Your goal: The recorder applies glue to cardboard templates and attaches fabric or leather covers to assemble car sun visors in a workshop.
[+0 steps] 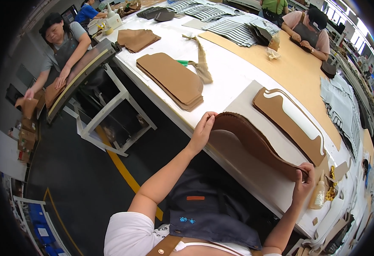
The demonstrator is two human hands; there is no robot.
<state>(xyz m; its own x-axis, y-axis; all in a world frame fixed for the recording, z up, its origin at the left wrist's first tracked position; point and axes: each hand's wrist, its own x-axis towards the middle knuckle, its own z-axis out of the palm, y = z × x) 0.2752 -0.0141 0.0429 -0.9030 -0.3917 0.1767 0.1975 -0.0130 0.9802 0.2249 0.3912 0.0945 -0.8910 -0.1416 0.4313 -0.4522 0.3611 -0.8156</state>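
Observation:
Between my two hands, a curved brown stack of thin leather-like panels is held up by its ends over the near edge of the table. My left hand pinches its left end, and my right hand grips the right end, thumb on the near side. The stack bows, with its wavy layered edge upward. Just beyond it lies another brown panel stack with a white shaped template on top. To the left, a neat pile of brown panels rests on the white table.
A glue bottle stands by my right hand. A cloth strip and more brown pieces lie farther off. Striped sheets cover the far table. Co-workers sit at the left and far right.

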